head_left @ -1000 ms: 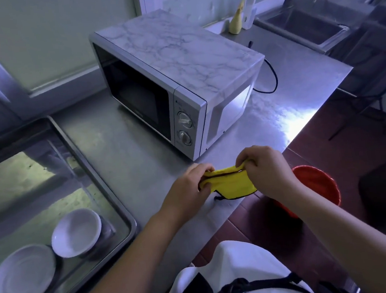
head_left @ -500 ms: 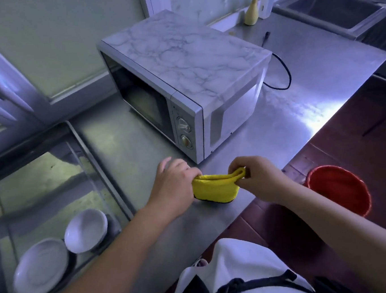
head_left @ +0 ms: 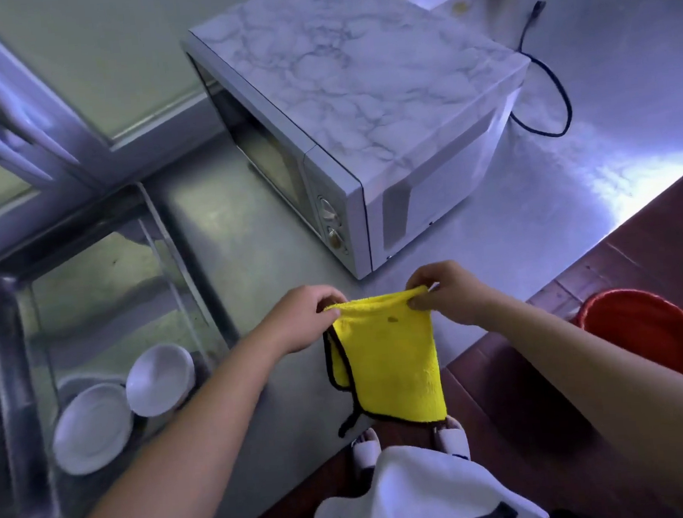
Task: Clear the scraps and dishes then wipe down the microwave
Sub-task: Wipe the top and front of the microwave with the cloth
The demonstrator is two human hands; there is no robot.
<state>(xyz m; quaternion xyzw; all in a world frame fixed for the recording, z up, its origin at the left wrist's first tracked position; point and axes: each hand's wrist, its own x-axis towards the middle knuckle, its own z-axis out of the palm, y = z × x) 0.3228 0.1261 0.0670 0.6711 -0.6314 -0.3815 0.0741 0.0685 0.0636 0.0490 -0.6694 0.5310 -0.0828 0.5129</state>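
Head view: both hands hold a yellow microfibre cloth [head_left: 390, 362] up by its top edge, over the front edge of the steel counter [head_left: 616, 119] and just in front of the microwave [head_left: 356, 71]. The left hand [head_left: 304, 320] pinches the top left corner between thumb and curled fingers. The right hand [head_left: 446, 291] pinches the top right corner the same way, thumb in front. The cloth hangs doubled, with its black-trimmed edge showing down the left side and along the bottom, and touches nothing else.

The white plate [head_left: 92, 429] and white bowl [head_left: 160, 378] lie in the steel tray [head_left: 11, 370] at the left, well apart from the microwave, so the clearing looks done and the wiping is the step in hand.

To do it well, I would fold the cloth once more into a flat pad that fills one palm. The small dark speck near its top edge should go inside the fold. Start on the marbled top, working from the far edge toward the near one, then take the side wall, then the shut door. Leave the two dials [head_left: 328, 218] until last and wipe them lightly so they do not turn.

The black power cord [head_left: 543, 88] loops on the counter behind the microwave, so strokes at the rear should stop short of it. The free hand could steady the casing. A red bucket [head_left: 647, 331] stands on the floor at the right, handy for rinsing the cloth
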